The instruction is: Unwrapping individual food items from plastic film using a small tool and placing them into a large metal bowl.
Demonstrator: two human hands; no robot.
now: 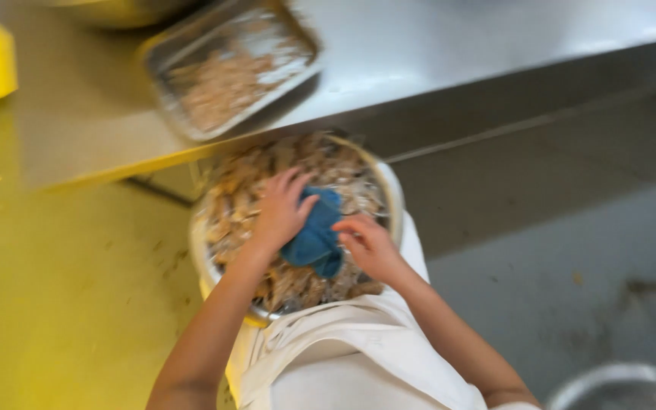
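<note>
Left hand (279,212): fingers spread and curled over the upper edge of a blue cloth (314,237), thumb pressing its top; the grip looks loose rather than clenched. Right hand (370,247): fingers bent inward, tips pinching the cloth's right edge. The cloth hangs crumpled between both hands, just above a round metal bowl (393,199) heaped with pale brown food pieces (241,201). The bowl rests against the person's white apron (343,357), below the edge of a steel table (449,53). On the table, well apart, lies a metal tray (229,68) holding similar pieces. A second metal vessel (620,387) shows at lower right, on the floor side. Step in hand, as judged: the hands are being wiped on the cloth over the bowl. The next move calls for keeping the cloth clear of the food. Motion blur hides finer detail.
</note>
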